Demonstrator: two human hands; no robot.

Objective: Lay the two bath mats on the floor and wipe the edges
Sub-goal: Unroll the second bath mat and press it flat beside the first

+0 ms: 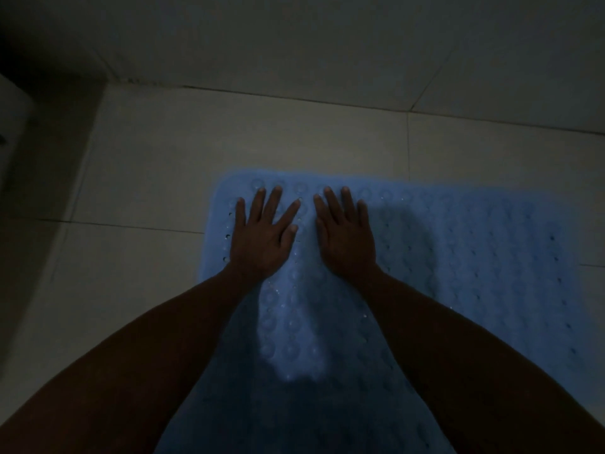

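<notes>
Hands, two, the left hand (262,239) and right hand (347,237), press flat, fingers spread, on one blue bath mat (474,257).

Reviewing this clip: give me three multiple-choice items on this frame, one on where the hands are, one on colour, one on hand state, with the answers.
1. Where do both hands rest?
A. on the bare tiles
B. on the mat, near its far left corner
C. on the wall

2. What colour is the mat?
A. light blue
B. red
C. green

3. How are the hands held?
A. fists
B. pinching a cloth
C. flat, palms down, holding nothing

Answers: B, the left hand and right hand lie on the mat by that corner; A, it shows pale blue against the tiled floor; C, fingers are spread flat on it.
</notes>
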